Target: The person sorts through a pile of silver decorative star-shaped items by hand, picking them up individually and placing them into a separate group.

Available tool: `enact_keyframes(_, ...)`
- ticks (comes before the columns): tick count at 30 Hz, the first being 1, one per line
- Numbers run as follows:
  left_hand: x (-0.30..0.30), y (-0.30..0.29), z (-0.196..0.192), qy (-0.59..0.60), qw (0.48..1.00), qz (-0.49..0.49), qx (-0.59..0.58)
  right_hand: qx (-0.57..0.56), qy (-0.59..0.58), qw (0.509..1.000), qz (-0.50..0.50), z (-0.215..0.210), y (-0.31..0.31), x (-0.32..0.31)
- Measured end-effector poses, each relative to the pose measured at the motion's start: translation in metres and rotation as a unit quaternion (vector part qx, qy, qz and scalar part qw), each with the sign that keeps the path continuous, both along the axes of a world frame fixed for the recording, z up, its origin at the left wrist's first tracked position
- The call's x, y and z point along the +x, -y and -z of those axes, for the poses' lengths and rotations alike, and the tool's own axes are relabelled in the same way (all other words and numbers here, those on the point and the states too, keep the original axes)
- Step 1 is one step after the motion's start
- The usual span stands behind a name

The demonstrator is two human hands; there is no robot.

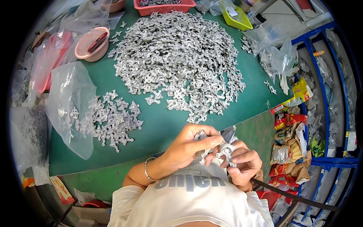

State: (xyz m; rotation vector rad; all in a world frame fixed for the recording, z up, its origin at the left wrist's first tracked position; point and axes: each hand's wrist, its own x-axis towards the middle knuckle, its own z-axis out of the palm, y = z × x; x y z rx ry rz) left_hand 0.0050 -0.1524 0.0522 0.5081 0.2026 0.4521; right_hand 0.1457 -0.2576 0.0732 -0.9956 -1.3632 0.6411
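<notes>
Left hand (187, 145) and right hand (242, 160) close to chest, both curled shut around small cast metal parts (223, 149). Risk: piece slips from fingertips, drops off surface (159, 125) edge. Beyond: small sorted heap (113, 119), clear bag (70, 106), big pile (177, 56). Grip detail hidden behind fingers; part shape unclear.

Light is bright, even and daylight-like, strongest toward the upper right beyond the green table (159, 125), where the pale floor washes out. Shadows on the table are soft and short. The clear plastic bag (70, 102) left of the table's middle carries white glare (a milky sheen). Fisheye distortion bends the table's edges, and black vignette rings the corners. Focus is fairly sharp throughout.
</notes>
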Motion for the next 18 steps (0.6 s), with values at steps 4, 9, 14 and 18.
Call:
enact_keyframes(4,-0.001,-0.002,-0.001,-0.014,1.0,0.019,-0.018,-0.005,-0.008,1.0,-0.006,-0.003,-0.001,-0.003)
enact_keyframes(9,-0.003,-0.003,0.005,0.018,0.998,0.053,-0.042,0.001,0.004,1.0,-0.024,0.0,-0.002,-0.002)
enact_keyframes(14,-0.007,0.0,0.016,-0.035,0.998,-0.048,0.012,-0.025,-0.022,0.999,0.001,0.014,-0.01,0.006)
enact_keyframes(18,-0.046,-0.012,0.039,-0.289,0.888,-0.263,0.244,-0.224,0.004,0.959,0.175,0.045,-0.033,0.045)
